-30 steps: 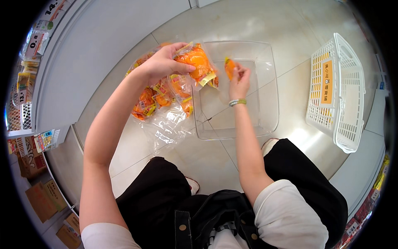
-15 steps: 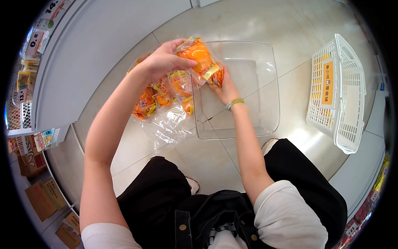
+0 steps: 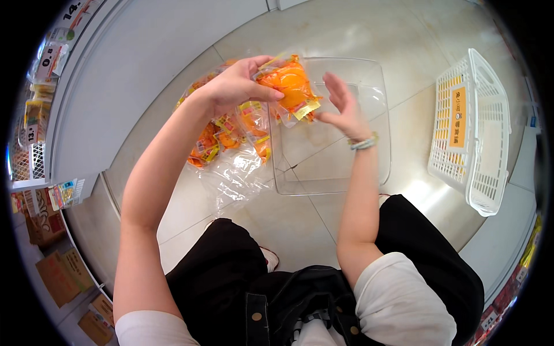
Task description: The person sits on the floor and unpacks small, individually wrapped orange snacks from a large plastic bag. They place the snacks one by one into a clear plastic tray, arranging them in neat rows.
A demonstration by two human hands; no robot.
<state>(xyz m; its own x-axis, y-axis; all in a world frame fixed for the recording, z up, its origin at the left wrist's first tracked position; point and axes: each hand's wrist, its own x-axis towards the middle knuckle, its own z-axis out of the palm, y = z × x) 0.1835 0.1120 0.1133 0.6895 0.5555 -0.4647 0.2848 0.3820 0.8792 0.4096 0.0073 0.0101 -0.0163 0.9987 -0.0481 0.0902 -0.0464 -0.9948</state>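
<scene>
My left hand (image 3: 239, 86) grips an orange snack packet (image 3: 288, 83) in clear and yellow wrapping, thumb on its near side. The packet hangs over the left part of a clear plastic bin (image 3: 332, 187) on the floor. To the right of it, over the bin, my right hand (image 3: 344, 109) holds nothing; its fingers are stretched out and slightly blurred. More orange packets (image 3: 228, 135) lie in and about a large clear plastic bag (image 3: 234, 179) left of the bin, partly hidden under my left forearm. Some orange shows just below the held packet, its kind unclear.
A white slotted plastic basket (image 3: 479, 132) with an orange label stands at the right. At the left rises a pale shelf unit (image 3: 133, 75) with snack goods on it, and cardboard boxes (image 3: 63, 277) sit lower down. My knees flank the near floor.
My right hand has come away from the packets, moving right with its fingers opening. My left hand and its packet have shifted slightly right.
</scene>
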